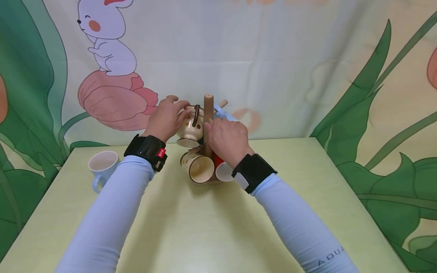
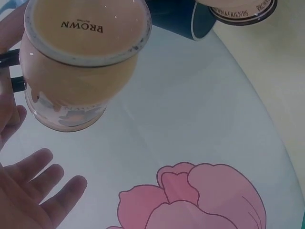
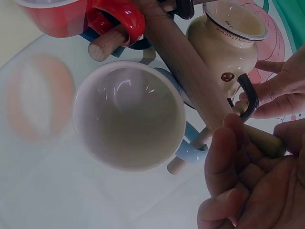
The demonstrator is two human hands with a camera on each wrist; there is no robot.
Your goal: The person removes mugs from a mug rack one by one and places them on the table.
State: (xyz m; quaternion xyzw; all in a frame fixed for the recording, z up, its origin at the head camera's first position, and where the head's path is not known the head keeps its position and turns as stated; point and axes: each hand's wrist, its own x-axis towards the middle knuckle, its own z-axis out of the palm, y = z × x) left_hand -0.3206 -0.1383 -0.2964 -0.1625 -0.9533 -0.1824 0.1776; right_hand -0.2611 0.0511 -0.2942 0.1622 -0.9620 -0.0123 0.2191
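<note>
A wooden mug tree stands mid-table, its post upright. My right hand grips the post near its top, thumb against the wood. A cream mug with a dark handle hangs on an upper left peg. My left hand rests beside it, fingers straight and spread below the mug; its fingertips are next to the handle. A light blue mug hangs on a right peg. A second cream mug and a red mug hang low.
A pale blue mug stands upright on the yellow-green table at the left. A printed backdrop with a rabbit and leaves rises right behind the table's far edge. A dark blue mug shows in the left wrist view.
</note>
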